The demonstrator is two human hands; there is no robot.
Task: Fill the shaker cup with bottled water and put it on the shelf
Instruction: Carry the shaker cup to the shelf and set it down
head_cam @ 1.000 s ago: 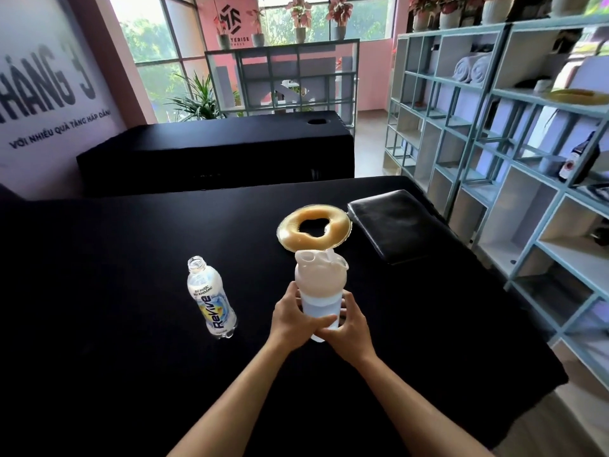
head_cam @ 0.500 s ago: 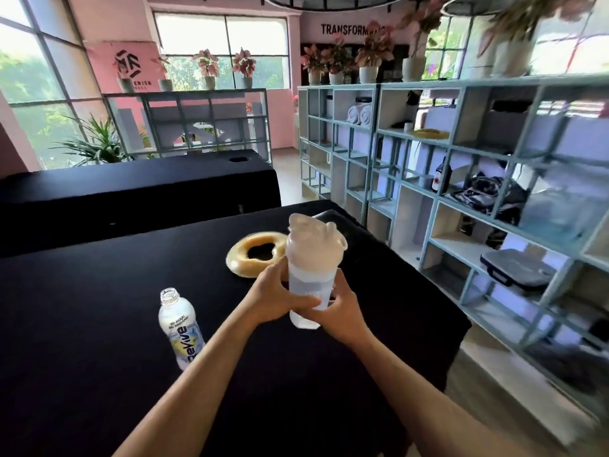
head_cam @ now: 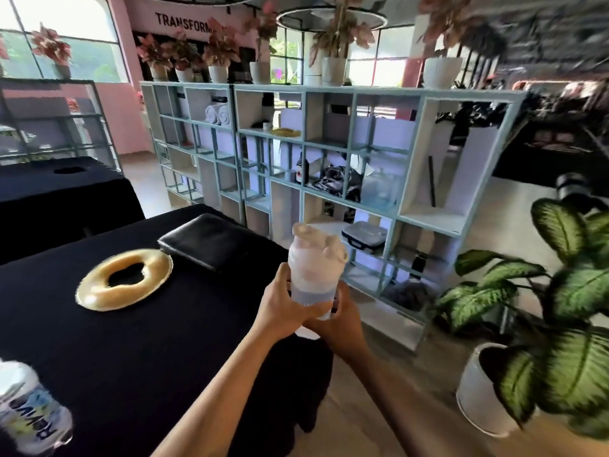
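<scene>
The shaker cup (head_cam: 314,275), translucent white with its lid on and water in its lower part, is upright, held off the table just right of centre. The water bottle (head_cam: 28,413) stands uncapped at 8 o'clock, and the pale blue shelf (head_cam: 333,150) spans 12 to 2 o'clock.

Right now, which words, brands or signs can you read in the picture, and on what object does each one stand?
"TRANSFORM": dark capitals on the pink wall sign above the potted plants; the end of the word is hidden behind leaves.
"REVIV": read partly on the label of the water bottle lying at the lower left edge; blurred, the rest cut off.
Shaker cup, held in both hands: no text can be read.
Dark bottle on the shelf: label too small to read.
</scene>
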